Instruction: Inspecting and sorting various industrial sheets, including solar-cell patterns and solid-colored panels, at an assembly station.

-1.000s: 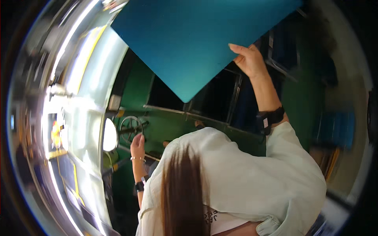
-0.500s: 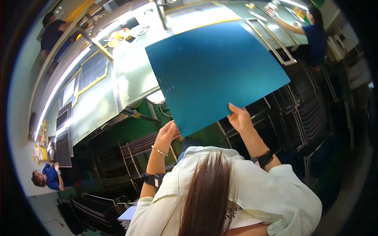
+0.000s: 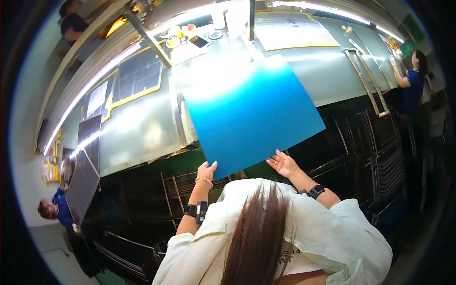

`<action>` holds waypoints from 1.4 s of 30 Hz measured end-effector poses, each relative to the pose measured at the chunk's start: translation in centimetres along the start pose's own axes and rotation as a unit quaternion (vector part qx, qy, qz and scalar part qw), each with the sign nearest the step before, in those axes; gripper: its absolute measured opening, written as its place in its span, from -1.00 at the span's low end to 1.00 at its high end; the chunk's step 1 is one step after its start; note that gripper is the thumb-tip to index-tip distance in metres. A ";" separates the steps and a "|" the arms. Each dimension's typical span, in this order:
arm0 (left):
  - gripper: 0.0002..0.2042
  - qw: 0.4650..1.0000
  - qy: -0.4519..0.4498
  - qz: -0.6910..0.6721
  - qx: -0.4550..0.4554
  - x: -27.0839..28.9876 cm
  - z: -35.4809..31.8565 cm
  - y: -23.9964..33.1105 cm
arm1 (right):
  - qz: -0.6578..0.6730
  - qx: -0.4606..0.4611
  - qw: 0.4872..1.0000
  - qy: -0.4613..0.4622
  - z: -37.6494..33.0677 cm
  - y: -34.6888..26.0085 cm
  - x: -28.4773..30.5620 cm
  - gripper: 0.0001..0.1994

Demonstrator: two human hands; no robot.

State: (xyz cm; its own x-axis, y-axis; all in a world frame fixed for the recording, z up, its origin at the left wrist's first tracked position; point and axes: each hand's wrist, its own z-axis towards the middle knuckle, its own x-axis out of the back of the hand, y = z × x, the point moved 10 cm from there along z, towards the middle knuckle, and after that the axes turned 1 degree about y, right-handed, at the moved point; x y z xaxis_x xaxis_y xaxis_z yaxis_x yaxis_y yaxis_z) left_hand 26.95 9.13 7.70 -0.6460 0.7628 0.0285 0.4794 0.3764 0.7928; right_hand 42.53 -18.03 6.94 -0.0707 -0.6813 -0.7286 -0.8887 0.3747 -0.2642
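both hands are up on the big blue sheet (image 3: pixel 249 114), and it is lying flat over the pale glass-topped work table (image 3: pixel 137 128), its near edge hanging out past the table's front. the left hand (image 3: pixel 207 171) is pinching the sheet's near left corner, fingers curled up against the edge, a thin bracelet and a dark wristband showing on that arm. the right hand (image 3: pixel 283 164) is sitting under the near edge further along, palm up and fingers spread, pressing on the sheet rather than clamping it. the far end of the sheet is catching a bright glare from the strip lights above. beyond it, small cups and a phone (image 3: pixel 198 41) are resting on the table top. over on the right, a person in blue (image 3: pixel 411 78) is reaching up to a metal frame (image 3: pixel 365 80). down at the left, another person in blue (image 3: pixel 54 209) is carrying a dark panel (image 3: pixel 83 178), tilted on end.
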 end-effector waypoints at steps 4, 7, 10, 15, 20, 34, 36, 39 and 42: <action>-0.65 0.992 0.118 0.046 0.016 6.1 3.1 -2.2 | -0.056 0.075 0.983 0.159 -1.5 -4.6 8.3 -0.69; -0.69 0.992 0.077 0.092 0.033 7.7 4.5 -2.4 | -0.195 0.180 0.911 0.316 -5.0 -11.6 14.9 -0.75; -0.75 0.985 0.057 0.145 0.068 8.0 4.8 -3.1 | -0.324 0.271 0.817 0.393 -7.3 -19.3 16.4 -0.83; -0.68 0.983 0.093 0.022 0.156 8.2 4.8 -2.9 | -0.595 0.345 0.579 0.438 -6.2 -28.2 8.9 -0.71; -0.75 0.989 0.093 -0.070 0.086 7.3 8.6 0.2 | -0.685 0.294 0.549 0.377 0.1 -29.8 3.7 -0.72; -0.28 0.902 0.406 0.004 0.148 6.4 2.4 7.3 | -0.370 0.299 0.785 0.398 4.7 -28.9 6.3 -0.52; -0.23 0.905 0.404 -0.086 0.100 6.9 3.0 7.9 | -0.265 0.380 0.815 0.349 4.5 -30.0 6.4 -0.55; -0.20 0.955 0.273 -0.112 0.021 5.8 2.7 13.0 | -0.141 0.365 0.875 0.285 2.1 -31.1 2.3 -0.54; -0.21 0.937 0.271 -0.173 -0.133 9.6 4.7 15.2 | -0.125 0.376 0.910 0.120 1.0 -33.0 -4.8 -0.57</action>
State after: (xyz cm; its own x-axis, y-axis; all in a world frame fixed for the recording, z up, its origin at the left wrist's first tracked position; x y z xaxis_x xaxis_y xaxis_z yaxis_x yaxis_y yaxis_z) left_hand 30.86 24.62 17.12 -0.9771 0.2124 -0.0099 0.0669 0.3515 0.9338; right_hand 72.66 -26.45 18.53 -0.0854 -0.8881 -0.4516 -0.3358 0.4523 -0.8262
